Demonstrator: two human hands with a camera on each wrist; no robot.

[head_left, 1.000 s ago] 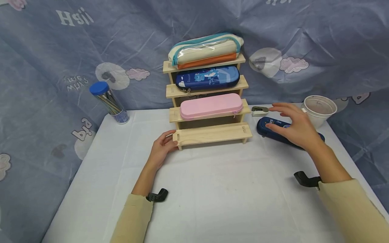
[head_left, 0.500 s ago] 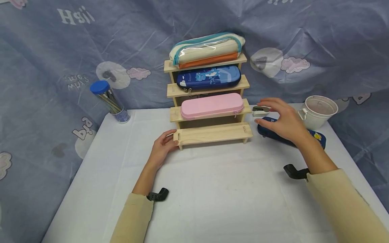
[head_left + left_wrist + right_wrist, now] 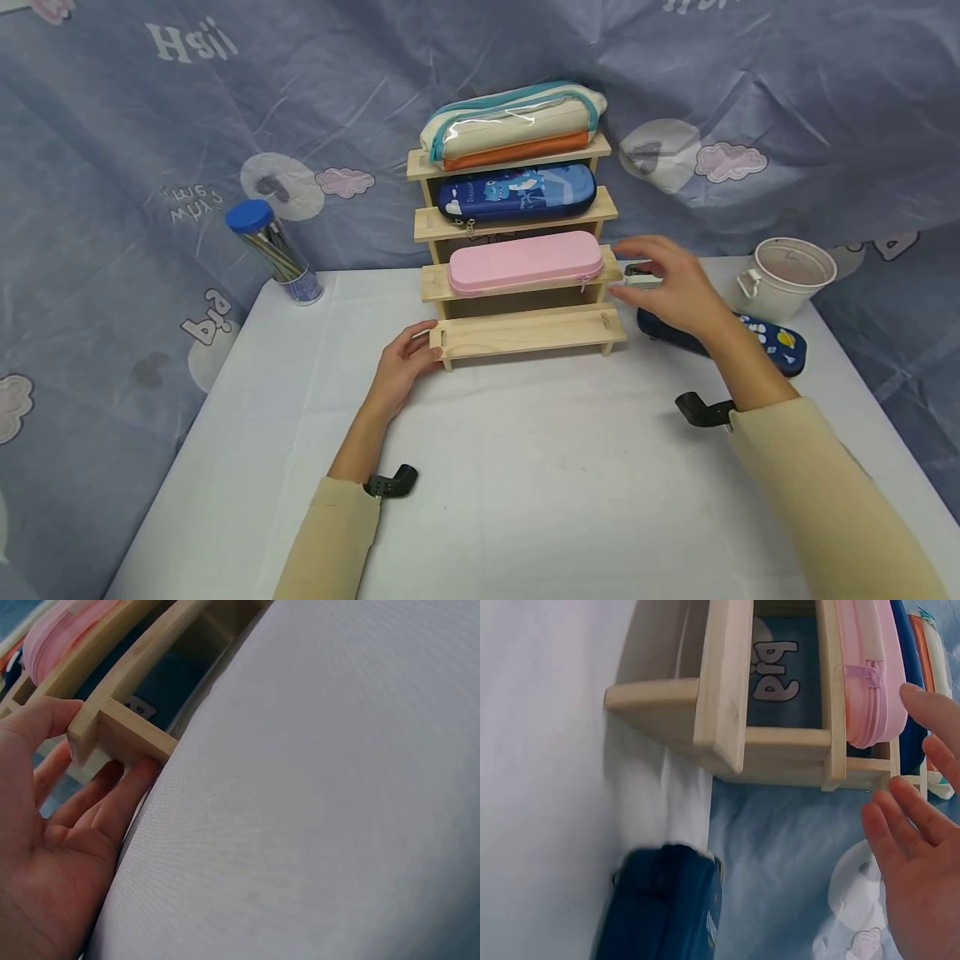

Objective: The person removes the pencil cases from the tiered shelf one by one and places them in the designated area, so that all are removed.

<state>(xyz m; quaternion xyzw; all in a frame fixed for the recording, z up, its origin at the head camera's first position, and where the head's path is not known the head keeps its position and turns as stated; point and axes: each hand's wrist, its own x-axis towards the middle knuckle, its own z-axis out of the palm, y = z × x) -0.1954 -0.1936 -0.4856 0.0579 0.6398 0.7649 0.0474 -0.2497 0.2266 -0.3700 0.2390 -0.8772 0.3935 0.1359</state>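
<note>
A stepped wooden rack stands at the back of the table. At the left end of its lowest step, my left hand grips the wood, thumb at the step's edge and fingertips against the side panel. My right hand hovers by the rack's right side with thumb and fingers spread, holding nothing. Near its fingertips lies a pink pencil case on the second step up. Above sit a blue dinosaur-print pencil case and, on top, a cream pencil pouch with teal and orange trim.
Partly behind my right arm, a navy pencil case lies on the table. A small stapler-like item is half hidden by the right hand. A white cup stands back right, a blue-lidded tube of sticks back left.
My right hand has moved left, from over the navy pencil case to beside the rack's right end, uncovering more of that case. The left hand keeps its place on the rack.
</note>
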